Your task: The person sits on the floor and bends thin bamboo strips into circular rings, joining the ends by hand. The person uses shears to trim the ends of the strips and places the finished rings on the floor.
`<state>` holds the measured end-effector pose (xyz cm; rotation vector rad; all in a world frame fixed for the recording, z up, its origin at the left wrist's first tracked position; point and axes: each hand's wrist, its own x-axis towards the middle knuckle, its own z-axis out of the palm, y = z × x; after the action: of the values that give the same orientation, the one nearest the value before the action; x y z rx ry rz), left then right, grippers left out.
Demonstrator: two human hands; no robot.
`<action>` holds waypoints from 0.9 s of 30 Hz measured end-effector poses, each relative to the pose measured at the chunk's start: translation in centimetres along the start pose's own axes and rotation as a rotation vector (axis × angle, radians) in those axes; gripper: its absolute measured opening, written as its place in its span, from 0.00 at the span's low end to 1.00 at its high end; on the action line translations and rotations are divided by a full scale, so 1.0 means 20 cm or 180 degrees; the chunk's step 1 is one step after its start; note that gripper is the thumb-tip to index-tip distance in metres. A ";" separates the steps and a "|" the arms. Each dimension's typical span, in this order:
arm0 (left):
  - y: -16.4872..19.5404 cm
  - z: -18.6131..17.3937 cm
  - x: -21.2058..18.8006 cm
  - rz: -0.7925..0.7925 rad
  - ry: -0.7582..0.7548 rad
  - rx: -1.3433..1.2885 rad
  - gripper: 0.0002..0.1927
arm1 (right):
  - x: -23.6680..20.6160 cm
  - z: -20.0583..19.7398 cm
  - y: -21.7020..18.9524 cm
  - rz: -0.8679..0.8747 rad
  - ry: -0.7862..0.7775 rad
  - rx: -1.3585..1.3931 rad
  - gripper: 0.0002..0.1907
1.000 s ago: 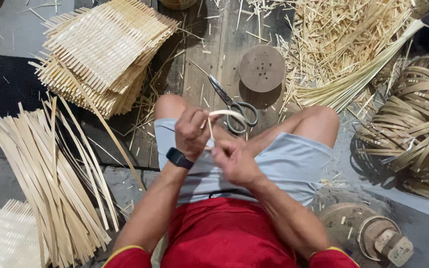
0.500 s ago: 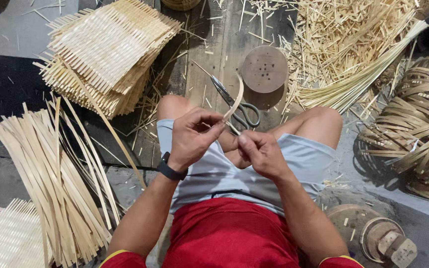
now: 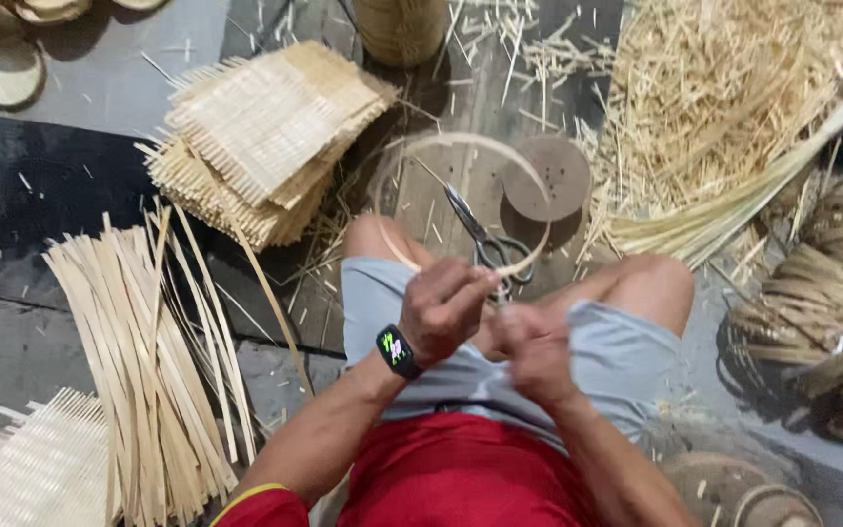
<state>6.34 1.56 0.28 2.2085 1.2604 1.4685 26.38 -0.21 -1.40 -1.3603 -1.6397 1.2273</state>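
Your left hand (image 3: 446,310) and right hand (image 3: 536,351) sit close together over your lap, just above your knees. Both pinch the ends of a thin strip (image 3: 461,141), bent round into a hoop. The hoop stands up in front of your hands, over the floor. The right hand is a bit blurry, so I can't tell how its fingers sit, but it's closed on the strip end.

The strip looks light & springy, prob. bamboo. It's thin & flat, so it bends easy but wants to pop back straight. Edges could be sharp, & it may crack if bent too tight. Best to hold it where the ends cross, near your fingers, w/ a firm pinch.

There's a watch (image 3: 397,349) on your left wrist.

Just past the hoop lie scissors (image 3: 485,239), metal, shiny, dark handles. Next to them is a round wood disc (image 3: 548,176) w/ small holes.

To your left is a bunch of long flat slats (image 3: 148,361), pale & stiff. Above that, a stack of woven mats (image 3: 265,137), square, w/ rough spiky edges. Another mat (image 3: 31,468) peeks in at the bottom left corner.

To your right is a big heap of scraps (image 3: 724,88), thin & messy like straw. Far right, coils (image 3: 831,283) of wound strips, round & thick.
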 end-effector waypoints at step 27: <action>-0.11 0.19 -0.34 -0.5665 -0.1203 -0.3172 0.40 | 0.13 0.12 0.05 -0.2093 -0.1146 -0.1557 0.19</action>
<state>7.33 -1.02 -7.32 0.2166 1.1772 0.5081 23.96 1.78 -3.37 -0.7401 -2.4957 0.7189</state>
